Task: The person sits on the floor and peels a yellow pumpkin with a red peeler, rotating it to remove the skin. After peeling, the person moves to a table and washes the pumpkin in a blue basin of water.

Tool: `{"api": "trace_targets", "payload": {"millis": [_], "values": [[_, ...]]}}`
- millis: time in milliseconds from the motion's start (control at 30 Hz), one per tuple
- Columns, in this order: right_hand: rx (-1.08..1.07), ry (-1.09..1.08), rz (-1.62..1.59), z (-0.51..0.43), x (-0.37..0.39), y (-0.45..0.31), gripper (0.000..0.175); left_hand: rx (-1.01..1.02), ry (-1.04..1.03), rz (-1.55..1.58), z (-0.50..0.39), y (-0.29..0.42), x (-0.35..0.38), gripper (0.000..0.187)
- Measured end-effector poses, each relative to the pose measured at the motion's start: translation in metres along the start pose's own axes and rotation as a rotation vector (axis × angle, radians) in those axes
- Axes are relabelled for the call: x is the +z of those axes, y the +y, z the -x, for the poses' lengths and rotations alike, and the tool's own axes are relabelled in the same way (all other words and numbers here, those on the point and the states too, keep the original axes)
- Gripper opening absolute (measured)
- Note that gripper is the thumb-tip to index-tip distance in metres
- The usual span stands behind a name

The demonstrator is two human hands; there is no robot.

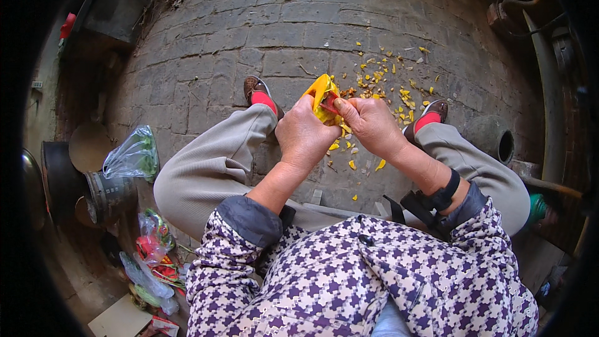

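Note:
Between my knees, my left hand (303,128) grips a hollowed piece of orange-yellow pumpkin (321,85), its rind mottled yellow and green. My right hand (374,121) is closed around a small red tool (330,102), thumb on top, pressed against the pumpkin's near right side. Its working end is hidden, so I cannot tell whether it is a peeler or a knife. Yellow peel scraps (406,98) lie scattered on the paving beneath and beyond my right hand. A brownish clump of pulp and seeds (348,92) sits just past the pumpkin.
Grey stone paving (290,32) stretches ahead. On the left are a plastic bag of greens (135,154), a dark cylindrical container (110,196) and several bagged vegetables (152,281). A rounded grey jar (489,138) lies beyond my right knee.

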State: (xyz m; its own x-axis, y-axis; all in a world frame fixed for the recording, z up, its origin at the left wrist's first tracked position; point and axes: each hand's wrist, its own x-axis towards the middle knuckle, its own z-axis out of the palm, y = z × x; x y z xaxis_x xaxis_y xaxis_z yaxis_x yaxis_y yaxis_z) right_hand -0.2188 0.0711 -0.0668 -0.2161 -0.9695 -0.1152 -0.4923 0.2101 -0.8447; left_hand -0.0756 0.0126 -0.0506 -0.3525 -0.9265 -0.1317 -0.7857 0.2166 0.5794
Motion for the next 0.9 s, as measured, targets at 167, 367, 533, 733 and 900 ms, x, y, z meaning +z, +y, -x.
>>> {"api": "trace_targets", "payload": {"millis": [167, 367, 533, 733, 900], "values": [[-0.017, -0.113, 0.100, -0.004, -0.010, -0.002, 0.051, 0.118, 0.066, -0.078, -0.002, -0.006, 0.003, 0.036], [0.101, -0.246, 0.373, -0.008, -0.043, -0.006, 0.049, 0.227, 0.058, -0.204, -0.007, -0.008, 0.005, 0.041], [0.027, -0.156, 0.302, -0.010, -0.062, -0.001, 0.042, -0.006, -0.039, -0.021, -0.019, -0.018, -0.010, 0.047], [-0.095, -0.113, 0.078, -0.008, -0.035, -0.004, 0.038, -0.012, -0.141, 0.075, -0.014, -0.010, -0.010, 0.050], [-0.084, -0.163, 0.136, -0.010, -0.037, -0.007, 0.041, 0.067, -0.134, -0.035, -0.008, -0.005, -0.006, 0.050]]}}
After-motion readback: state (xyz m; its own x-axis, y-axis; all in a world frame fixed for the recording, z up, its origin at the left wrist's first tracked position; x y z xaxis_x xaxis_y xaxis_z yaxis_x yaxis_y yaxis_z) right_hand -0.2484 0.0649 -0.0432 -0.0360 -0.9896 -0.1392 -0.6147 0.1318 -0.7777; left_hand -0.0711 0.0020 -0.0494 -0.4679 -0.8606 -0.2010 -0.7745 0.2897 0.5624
